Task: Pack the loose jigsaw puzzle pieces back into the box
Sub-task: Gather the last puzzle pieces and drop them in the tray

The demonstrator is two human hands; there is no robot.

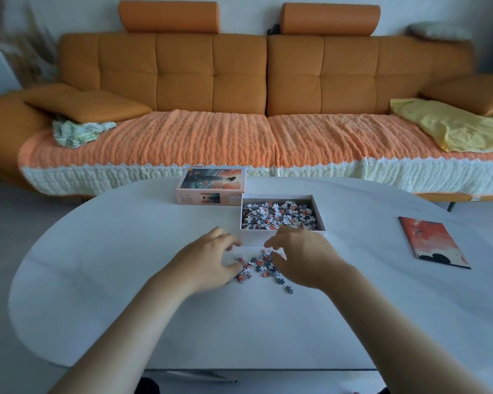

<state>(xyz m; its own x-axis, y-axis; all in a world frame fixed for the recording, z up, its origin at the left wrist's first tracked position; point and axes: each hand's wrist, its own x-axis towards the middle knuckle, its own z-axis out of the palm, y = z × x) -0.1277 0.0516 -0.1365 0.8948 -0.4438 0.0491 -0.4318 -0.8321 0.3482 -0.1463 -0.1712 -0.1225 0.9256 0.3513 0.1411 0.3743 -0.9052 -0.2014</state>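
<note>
Now we are reaching over the white surface (125, 251) toward the open box (252, 236), which is already heaped with jigsaw pieces in grey, white and orange. The loose pieces (258, 265) lie in a small scatter just in front of the box's near wall, and one stray piece (289, 290) sits a little farther from the box than the others. Our left hand (208, 258) comes in at the front-left of the box, its fingers (234, 267) released and loosely spread, the tips resting on the left edge of the scatter. Our right hand (302, 257) hangs at the front-right corner of the box, its fingers (268, 245) curled down over the scatter; we cannot tell whether they are grasping any piece. The lid (211, 183), printed with the picture, lies beyond the box's far-left corner, touching or nearly touching it. A flat picture sheet (434, 241) in orange and white lies well to the right of the box. Behind the box stands an orange sofa (211, 81) with a yellow cloth (450, 126) at its right end.
</note>
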